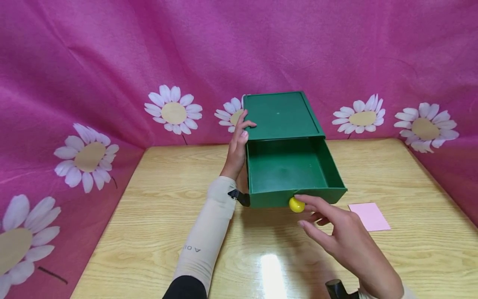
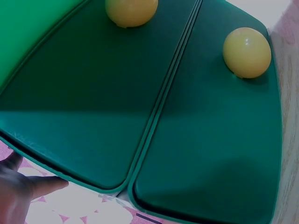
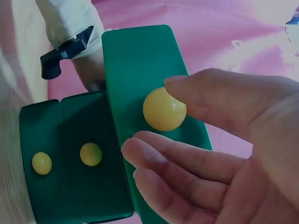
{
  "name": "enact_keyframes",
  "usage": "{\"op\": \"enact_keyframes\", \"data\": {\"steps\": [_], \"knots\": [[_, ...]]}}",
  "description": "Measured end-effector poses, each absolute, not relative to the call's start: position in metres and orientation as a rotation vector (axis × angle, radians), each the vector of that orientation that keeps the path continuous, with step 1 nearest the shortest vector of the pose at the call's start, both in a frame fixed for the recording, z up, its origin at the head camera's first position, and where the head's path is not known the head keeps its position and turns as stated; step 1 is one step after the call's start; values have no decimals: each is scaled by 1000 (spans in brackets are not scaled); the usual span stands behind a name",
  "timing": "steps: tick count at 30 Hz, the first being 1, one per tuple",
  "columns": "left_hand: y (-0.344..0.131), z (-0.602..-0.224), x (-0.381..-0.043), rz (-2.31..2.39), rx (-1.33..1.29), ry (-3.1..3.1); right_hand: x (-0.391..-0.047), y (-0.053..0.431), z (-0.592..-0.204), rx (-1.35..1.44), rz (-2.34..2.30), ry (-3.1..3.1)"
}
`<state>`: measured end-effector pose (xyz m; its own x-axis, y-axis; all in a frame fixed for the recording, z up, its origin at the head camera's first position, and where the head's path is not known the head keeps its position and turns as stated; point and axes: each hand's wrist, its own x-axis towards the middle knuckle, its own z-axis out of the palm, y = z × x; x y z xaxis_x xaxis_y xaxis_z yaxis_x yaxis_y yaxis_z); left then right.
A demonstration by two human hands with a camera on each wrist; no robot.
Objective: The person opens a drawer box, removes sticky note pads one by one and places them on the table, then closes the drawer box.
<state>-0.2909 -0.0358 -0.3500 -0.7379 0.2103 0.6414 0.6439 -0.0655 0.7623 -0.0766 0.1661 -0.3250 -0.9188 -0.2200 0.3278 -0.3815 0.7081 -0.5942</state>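
A green plastic drawer cabinet (image 1: 278, 114) stands at the back of the table. Its top drawer (image 1: 285, 168) is pulled out and has nothing inside. My left hand (image 1: 236, 148) rests along the cabinet's left side, fingers fairly straight, one over the top edge. At the drawer front, my right hand (image 1: 345, 234) has its fingers spread around a round yellow knob (image 1: 296, 204). One fingertip is right at the knob while the thumb stays apart from it. Two lower drawers, each with a yellow knob (image 3: 42, 163), show closed in the right wrist view.
A pink square of paper (image 1: 369, 216) lies on the wooden table (image 1: 168, 199), right of the cabinet. Behind and at both sides hangs a pink cloth (image 1: 209, 50) printed with white daisies.
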Motion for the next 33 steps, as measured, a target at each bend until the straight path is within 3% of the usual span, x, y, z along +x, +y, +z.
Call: {"op": "enact_keyframes", "data": {"steps": [33], "knots": [[-34,-350,-290,-1900,-917,-1865,-88,154,-333,318,987,-2587]]}}
